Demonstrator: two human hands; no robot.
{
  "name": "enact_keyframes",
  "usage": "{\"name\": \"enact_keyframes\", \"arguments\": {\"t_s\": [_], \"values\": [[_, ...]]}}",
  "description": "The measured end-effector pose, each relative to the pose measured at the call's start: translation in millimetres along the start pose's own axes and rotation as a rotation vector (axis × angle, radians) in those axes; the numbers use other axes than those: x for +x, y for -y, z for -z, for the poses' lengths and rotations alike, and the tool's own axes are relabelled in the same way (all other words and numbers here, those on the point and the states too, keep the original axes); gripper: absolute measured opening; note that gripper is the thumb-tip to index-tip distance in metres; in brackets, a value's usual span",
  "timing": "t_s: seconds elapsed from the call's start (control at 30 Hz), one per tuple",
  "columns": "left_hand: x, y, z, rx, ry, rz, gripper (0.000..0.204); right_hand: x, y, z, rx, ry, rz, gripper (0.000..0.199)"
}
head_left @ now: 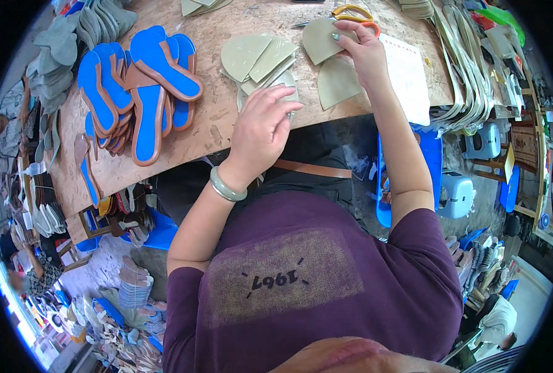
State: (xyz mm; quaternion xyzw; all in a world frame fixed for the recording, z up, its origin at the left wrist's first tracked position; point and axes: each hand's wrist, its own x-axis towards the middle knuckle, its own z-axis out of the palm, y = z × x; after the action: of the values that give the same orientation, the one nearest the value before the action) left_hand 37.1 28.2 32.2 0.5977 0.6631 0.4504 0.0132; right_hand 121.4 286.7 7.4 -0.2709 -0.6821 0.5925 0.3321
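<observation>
My right hand [366,53] pinches the edge of a rounded beige sheet piece [318,41] at the far middle of the table. A second beige piece [339,83] lies flat just nearer, below that hand. To the left, a loose pile of similar beige pieces [245,55] overlaps like a fan. My left hand [264,121] rests at the pile's near end, its fingers stretched and slightly bent over the lowest pieces. Nothing shows in its grasp, though its palm side is partly hidden. A pale bangle [226,186] circles the left wrist.
Blue-topped, brown-edged shoe insoles [149,118] are heaped at left on the wooden table [211,133]. Yellow-handled scissors [351,11] lie at the far edge. A white paper [407,78] and hanging beige strips [466,74] are at right. A blue bin [430,163] stands below.
</observation>
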Motion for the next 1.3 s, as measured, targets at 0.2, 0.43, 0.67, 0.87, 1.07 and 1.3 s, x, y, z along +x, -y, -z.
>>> {"name": "enact_keyframes", "arguments": {"t_s": [0.2, 0.43, 0.67, 0.87, 1.07, 1.3], "values": [[-4, -5, -5, 0.131, 0.078, -0.079, 0.023, 3, -3, 8, -0.638, -0.044, 0.286, 0.034], [-12, 0, -5, 0.035, 0.02, -0.048, 0.024, -27, 5, 21, -0.877, -0.073, 0.549, 0.031], [-15, 11, 17, 0.05, -0.223, 0.12, 0.023, -57, 42, -18, -0.567, 0.159, 0.437, 0.023], [-24, 18, 24, -0.031, -0.332, 0.279, 0.021, -23, 49, -94, -0.703, 0.34, 0.867, 0.044], [-42, 27, 26, -0.44, -0.439, 0.481, 0.028, -41, 55, -132, -0.978, 0.579, 0.638, 0.036], [-29, 5, 42, -1.147, -0.534, 0.747, 0.035, -61, 57, -126, -0.582, 0.232, 0.641, 0.018]]}}
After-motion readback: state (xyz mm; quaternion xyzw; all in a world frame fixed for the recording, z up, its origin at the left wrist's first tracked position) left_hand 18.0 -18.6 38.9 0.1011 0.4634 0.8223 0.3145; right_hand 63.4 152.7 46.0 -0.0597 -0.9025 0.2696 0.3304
